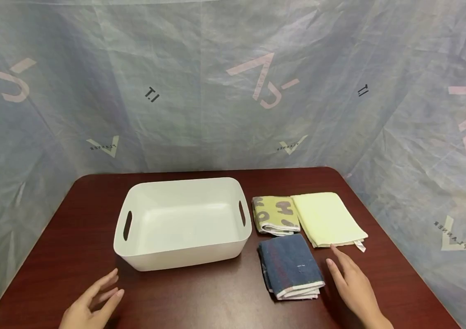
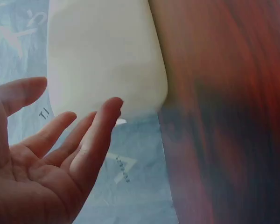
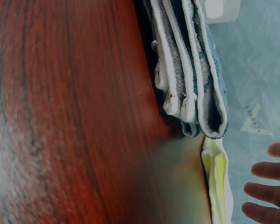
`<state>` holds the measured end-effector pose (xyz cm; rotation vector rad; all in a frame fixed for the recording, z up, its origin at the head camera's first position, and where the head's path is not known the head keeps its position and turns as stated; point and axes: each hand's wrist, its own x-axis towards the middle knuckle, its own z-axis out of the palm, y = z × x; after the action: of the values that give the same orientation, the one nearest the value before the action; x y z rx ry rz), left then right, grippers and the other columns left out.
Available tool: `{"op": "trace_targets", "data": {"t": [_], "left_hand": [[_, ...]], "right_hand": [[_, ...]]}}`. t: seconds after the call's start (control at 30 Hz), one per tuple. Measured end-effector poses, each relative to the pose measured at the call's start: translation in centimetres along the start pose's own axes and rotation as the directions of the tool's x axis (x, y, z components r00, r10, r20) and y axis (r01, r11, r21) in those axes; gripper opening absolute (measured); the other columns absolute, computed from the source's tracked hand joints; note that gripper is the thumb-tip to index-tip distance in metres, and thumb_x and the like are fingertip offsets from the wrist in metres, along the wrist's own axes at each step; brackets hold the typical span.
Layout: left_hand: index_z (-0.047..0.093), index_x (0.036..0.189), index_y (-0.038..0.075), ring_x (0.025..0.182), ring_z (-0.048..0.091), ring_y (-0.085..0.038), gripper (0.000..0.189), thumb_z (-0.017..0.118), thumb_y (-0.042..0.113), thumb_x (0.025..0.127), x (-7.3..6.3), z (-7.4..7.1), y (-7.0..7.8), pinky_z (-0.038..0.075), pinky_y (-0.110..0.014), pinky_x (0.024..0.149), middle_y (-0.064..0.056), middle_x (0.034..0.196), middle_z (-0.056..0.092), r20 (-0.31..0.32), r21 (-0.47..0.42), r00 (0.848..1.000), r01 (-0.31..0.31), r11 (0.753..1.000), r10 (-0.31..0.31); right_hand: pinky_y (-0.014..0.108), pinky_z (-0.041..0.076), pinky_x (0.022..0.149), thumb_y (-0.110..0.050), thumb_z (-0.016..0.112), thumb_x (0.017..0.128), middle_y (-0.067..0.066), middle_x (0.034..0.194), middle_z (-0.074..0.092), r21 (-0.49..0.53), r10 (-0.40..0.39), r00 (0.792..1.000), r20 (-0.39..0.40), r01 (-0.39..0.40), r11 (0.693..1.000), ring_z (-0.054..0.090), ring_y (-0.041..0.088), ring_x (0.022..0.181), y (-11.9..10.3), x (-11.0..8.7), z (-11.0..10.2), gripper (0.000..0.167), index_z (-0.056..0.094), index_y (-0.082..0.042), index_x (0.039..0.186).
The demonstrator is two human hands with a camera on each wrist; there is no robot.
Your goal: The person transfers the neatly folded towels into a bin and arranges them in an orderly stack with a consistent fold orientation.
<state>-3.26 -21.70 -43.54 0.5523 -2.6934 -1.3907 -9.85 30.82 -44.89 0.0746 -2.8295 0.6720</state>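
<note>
Hovering empty, fingers loosely spread, the right hand [image 1: 354,285] is near the blue towel [image 1: 290,262] and yellow towel [image 1: 327,217], right of the white basket [image 1: 183,260]; the relaxed, empty left hand [image 1: 91,304] is near the basket. Gripping every layer together should keep folds neat.

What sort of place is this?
Probably a staged recording booth, not a lived-in room: printed fabric sheeting hangs behind and beside the dark wood-look table, where a white bin and folded cloths sit.
</note>
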Motion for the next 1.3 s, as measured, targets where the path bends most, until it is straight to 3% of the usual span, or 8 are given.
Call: {"op": "trace_targets", "data": {"t": [0.1,0.3,0.57,0.73,0.9,1.13,1.3], "left_hand": [[0.046,0.137,0.007,0.094,0.064,-0.014,0.063,0.070,0.031,0.083,0.0,0.3,0.3,0.056,-0.030,0.068,-0.022,0.130,0.049,0.058,-0.073,0.998,0.032,0.997,-0.027],[0.038,0.140,0.008,0.104,0.060,-0.025,0.065,0.069,0.023,0.085,-0.1,0.9,1.3,0.056,-0.035,0.068,-0.025,0.135,0.042,0.157,-0.223,0.987,0.079,0.972,-0.044],[0.044,0.135,0.003,0.090,0.061,-0.004,0.055,0.067,0.010,0.086,-0.5,2.4,2.3,0.057,-0.036,0.066,-0.026,0.130,0.044,0.150,-0.388,0.984,-0.028,0.921,0.093],[0.046,0.132,0.000,0.090,0.062,-0.006,0.051,0.066,0.007,0.086,-0.8,3.3,2.8,0.057,-0.036,0.065,-0.024,0.126,0.047,0.136,-0.454,0.981,-0.065,0.889,0.142],[0.049,0.129,-0.003,0.089,0.064,-0.013,0.048,0.066,0.003,0.085,-1.2,4.0,3.4,0.057,-0.035,0.064,-0.012,0.117,0.054,0.118,-0.484,0.980,-0.083,0.871,0.159],[0.049,0.131,0.000,0.092,0.063,-0.016,0.049,0.066,0.006,0.085,-1.4,4.4,4.2,0.057,-0.035,0.066,-0.023,0.125,0.049,0.172,-0.512,0.976,-0.029,0.858,0.135],[0.048,0.131,0.000,0.093,0.063,-0.019,0.049,0.066,0.006,0.086,-1.6,4.9,4.6,0.056,-0.038,0.068,-0.024,0.126,0.048,0.198,-0.547,0.972,0.002,0.837,0.127]], "right_hand": [[0.063,0.036,0.087,-0.032,0.046,0.099,0.027,0.131,0.046,0.007,0.008,1.000,0.000,-0.008,1.000,0.043,0.046,0.117,0.0,0.0,0.0,0.051,0.043,0.001,0.137],[0.062,0.035,0.088,-0.035,0.044,0.099,0.025,0.133,0.045,0.049,0.021,1.000,-0.005,-0.021,0.999,0.041,0.045,0.119,-0.1,0.1,0.0,0.052,0.042,0.000,0.137],[0.061,0.035,0.090,-0.032,0.046,0.099,0.024,0.132,0.047,0.102,0.022,0.999,-0.045,-0.017,0.995,0.042,0.044,0.119,-0.2,0.2,0.2,0.049,0.045,0.000,0.136],[0.059,0.036,0.089,-0.028,0.047,0.099,0.024,0.130,0.048,0.145,0.018,0.997,-0.075,-0.007,0.989,0.043,0.044,0.118,-0.1,0.2,0.5,0.045,0.047,0.001,0.133],[0.057,0.037,0.090,-0.028,0.046,0.099,0.023,0.131,0.049,0.185,0.037,0.996,-0.078,-0.022,0.982,0.044,0.041,0.119,-0.1,0.3,0.6,0.044,0.048,0.001,0.133],[0.053,0.039,0.088,-0.025,0.045,0.100,0.021,0.130,0.051,0.226,0.057,0.994,-0.090,-0.035,0.974,0.046,0.037,0.116,-0.3,0.2,0.5,0.041,0.049,-0.001,0.132],[0.048,0.040,0.090,-0.026,0.042,0.100,0.019,0.130,0.051,0.255,0.100,0.993,-0.058,-0.082,0.964,0.048,0.035,0.115,-0.4,0.2,0.4,0.042,0.048,-0.002,0.134]]}}
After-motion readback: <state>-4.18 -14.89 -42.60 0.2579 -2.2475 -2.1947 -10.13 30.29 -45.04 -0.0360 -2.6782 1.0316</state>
